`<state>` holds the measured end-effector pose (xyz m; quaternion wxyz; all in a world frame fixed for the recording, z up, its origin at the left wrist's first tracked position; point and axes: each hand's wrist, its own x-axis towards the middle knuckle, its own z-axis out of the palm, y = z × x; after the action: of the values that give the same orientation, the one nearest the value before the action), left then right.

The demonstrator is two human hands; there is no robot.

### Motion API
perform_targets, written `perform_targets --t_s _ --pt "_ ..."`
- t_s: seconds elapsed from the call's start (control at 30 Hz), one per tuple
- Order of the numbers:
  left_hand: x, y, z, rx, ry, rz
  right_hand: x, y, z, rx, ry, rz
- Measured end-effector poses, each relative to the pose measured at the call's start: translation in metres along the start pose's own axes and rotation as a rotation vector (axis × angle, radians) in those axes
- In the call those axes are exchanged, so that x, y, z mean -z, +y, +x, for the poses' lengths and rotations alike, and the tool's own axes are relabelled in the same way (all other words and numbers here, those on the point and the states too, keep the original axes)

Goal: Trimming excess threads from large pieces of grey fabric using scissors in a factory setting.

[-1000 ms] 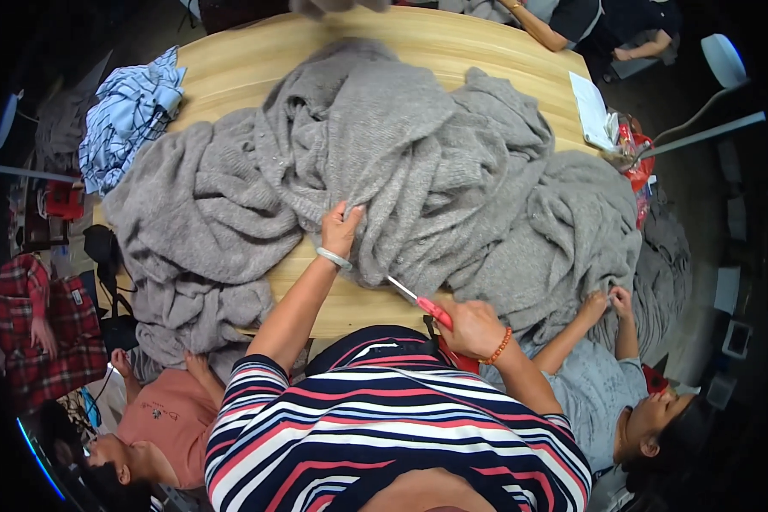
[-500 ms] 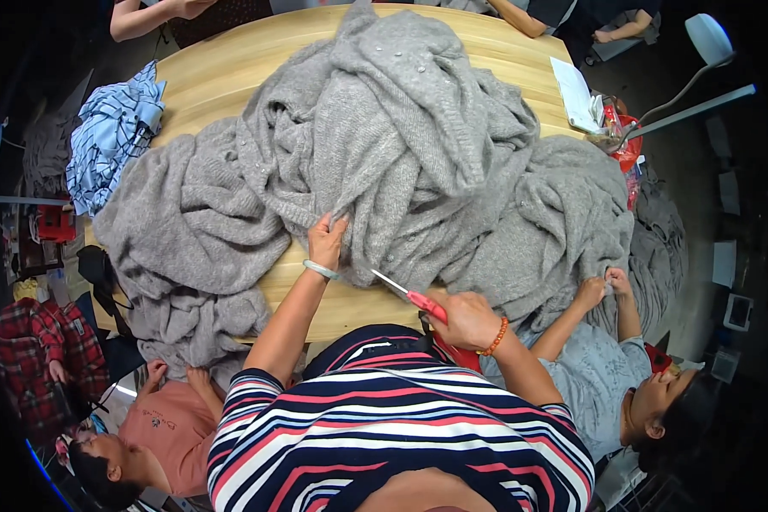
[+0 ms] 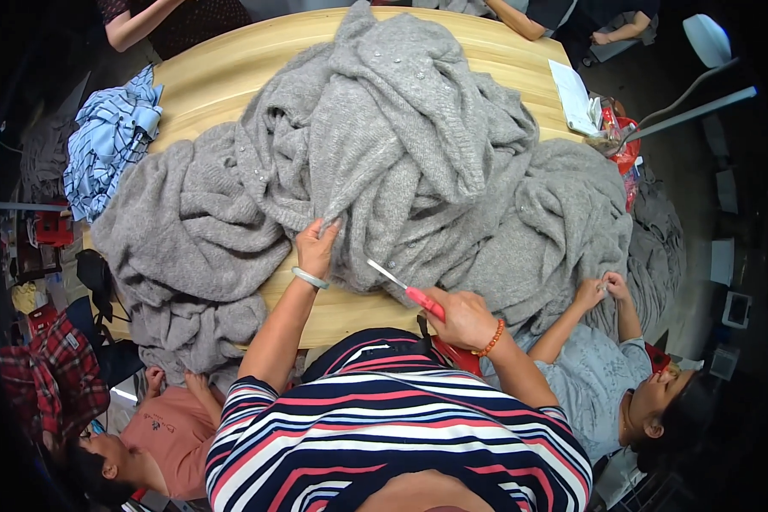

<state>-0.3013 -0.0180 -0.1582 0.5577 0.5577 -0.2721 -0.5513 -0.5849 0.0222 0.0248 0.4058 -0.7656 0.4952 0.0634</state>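
Since a second ago, knit [image 3: 401, 145] heaped higher and pulled nearer across the counter [image 3: 230, 68]; left hand [image 3: 317, 247] shifted up along a fold at the pile's near edge, right hand [image 3: 462, 317] hardly moved. Left fingers [image 3: 326, 229] pinched together on the grey knit, lifting a fold just above the bare strip of counter. Right fingers wrapped tight round the red handles of scissors [image 3: 405, 288], blades pointing up-left, tips near the knit's edge and just right of the left hand; whether blades touching cloth, cannot tell. Knit spread over most of the counter, drooping off the left and right edges. Blue striped cloth [image 3: 111, 141] lying at far left, touching the knit. White paper [image 3: 574, 98] at far right. Another person's hands [image 3: 602, 290] gripping the knit's right edge.
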Motion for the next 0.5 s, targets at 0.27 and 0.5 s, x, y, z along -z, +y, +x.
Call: perform_targets --t_s 0.27,0.5 --pt "0.035 -0.016 0.046 0.003 0.508 0.216 -0.006 0.021 0.008 0.075 0.316 0.066" --pt "0.043 -0.022 0.078 0.038 0.537 0.135 -0.002 0.01 0.018 0.04 0.303 0.041"
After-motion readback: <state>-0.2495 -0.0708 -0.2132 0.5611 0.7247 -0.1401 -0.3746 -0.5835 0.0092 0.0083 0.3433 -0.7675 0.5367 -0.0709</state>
